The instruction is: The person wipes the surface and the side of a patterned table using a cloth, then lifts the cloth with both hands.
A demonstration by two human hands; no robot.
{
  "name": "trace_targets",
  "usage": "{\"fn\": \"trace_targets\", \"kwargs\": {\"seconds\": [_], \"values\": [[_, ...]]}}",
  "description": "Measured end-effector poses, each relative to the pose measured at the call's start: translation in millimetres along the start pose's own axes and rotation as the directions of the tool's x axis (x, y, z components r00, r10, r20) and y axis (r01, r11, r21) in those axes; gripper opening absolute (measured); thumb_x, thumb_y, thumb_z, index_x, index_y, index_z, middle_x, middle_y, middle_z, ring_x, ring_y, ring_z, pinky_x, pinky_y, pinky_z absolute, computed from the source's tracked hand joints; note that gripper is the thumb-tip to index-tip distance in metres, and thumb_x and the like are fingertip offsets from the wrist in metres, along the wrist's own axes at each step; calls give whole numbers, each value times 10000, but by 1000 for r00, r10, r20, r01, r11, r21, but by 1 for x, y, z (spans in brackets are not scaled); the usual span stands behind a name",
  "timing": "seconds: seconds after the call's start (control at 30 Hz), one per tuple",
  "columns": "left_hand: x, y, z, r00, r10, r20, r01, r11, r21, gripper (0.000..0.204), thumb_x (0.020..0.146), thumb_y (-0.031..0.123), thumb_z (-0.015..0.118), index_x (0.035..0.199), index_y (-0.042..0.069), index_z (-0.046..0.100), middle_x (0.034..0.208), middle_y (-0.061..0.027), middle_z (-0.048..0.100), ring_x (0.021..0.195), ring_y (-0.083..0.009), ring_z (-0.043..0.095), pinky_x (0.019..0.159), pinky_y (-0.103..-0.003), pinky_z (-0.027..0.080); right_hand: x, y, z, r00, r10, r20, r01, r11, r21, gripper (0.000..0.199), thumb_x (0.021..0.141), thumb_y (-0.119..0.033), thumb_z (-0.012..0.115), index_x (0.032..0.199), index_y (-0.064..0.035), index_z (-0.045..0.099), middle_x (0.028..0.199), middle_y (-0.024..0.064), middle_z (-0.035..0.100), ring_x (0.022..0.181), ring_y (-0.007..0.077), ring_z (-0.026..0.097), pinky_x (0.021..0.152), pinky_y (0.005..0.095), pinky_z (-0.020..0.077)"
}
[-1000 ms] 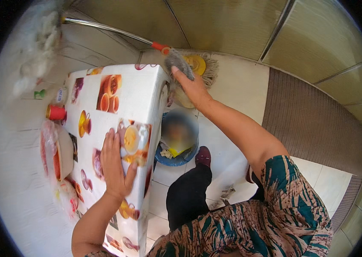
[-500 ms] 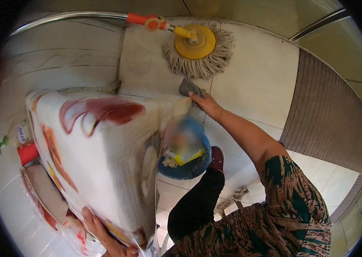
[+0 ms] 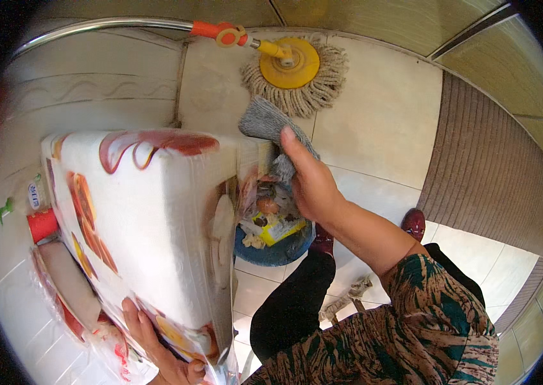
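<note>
A grey cloth (image 3: 265,120) is bunched in my right hand (image 3: 313,183), its thumb pressed along it. This hand is at the far right corner of a box-shaped white thing (image 3: 156,212) with red and brown printed pictures under clear plastic. Whether the cloth touches that corner I cannot tell. At the near end, my left hand (image 3: 162,353) lies against the plastic-covered side, fingers stretched out and thumb apart, holding nothing visible. Below my right hand stands a blue bin (image 3: 265,255) with a yellow packet (image 3: 282,229) and other rubbish inside; my wrist hides part of it.
A string mop (image 3: 294,74) with a yellow head lies on the tiles ahead. A brown ribbed mat (image 3: 486,167) covers floor at right. At left are a red cylinder (image 3: 42,225) and a plastic-wrapped box (image 3: 69,279). My dark red shoes (image 3: 414,223) are near the bin.
My right hand has come up and nearer with the grey cloth, which shows larger and more spread. My left hand stays against the covered side. My second shoe now shows at right.
</note>
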State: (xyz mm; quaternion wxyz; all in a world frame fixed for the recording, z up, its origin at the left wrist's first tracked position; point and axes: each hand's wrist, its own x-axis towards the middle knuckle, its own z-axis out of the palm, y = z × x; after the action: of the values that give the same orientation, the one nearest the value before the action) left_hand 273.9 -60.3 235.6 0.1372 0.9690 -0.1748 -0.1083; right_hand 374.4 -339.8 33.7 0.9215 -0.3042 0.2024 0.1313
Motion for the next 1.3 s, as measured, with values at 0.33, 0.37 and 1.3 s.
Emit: {"fn": "trace_targets", "kwargs": {"seconds": [0.33, 0.37, 1.3], "values": [[2, 4, 1, 1000, -5, -12, 6, 999, 40, 960, 892, 710, 321, 1498, -25, 192, 1546, -288, 165, 1440, -417, 162, 1153, -510, 128, -6, 54, -22, 939, -319, 128, 332, 746, -578, 743, 957, -397, 566, 1459, 53, 253, 1407, 199, 388, 1307, 290, 396, 1122, 387, 266], [1, 3, -2, 1000, -3, 2, 3, 999, 47, 959, 893, 709, 319, 1499, -24, 189, 1546, -287, 164, 1440, -418, 162, 1153, -511, 127, 7, 65, -43, 969, -247, 6, 206, 793, -573, 750, 948, -440, 565, 1449, 44, 285, 1386, 204, 411, 1285, 291, 418, 1098, 399, 304], [-3, -3, 2, 1000, -9, 10, 8, 1000, 29, 923, 904, 680, 389, 1501, -1, 212, 1547, -280, 175, 1438, -409, 185, 1157, -504, 137, -42, -20, 17, 951, 306, -52, -237, 824, 514, 448, 1014, -389, 450, 1330, -71, 463, 1272, 136, 579, 1157, 304, 579, 966, 495, 488]]}}
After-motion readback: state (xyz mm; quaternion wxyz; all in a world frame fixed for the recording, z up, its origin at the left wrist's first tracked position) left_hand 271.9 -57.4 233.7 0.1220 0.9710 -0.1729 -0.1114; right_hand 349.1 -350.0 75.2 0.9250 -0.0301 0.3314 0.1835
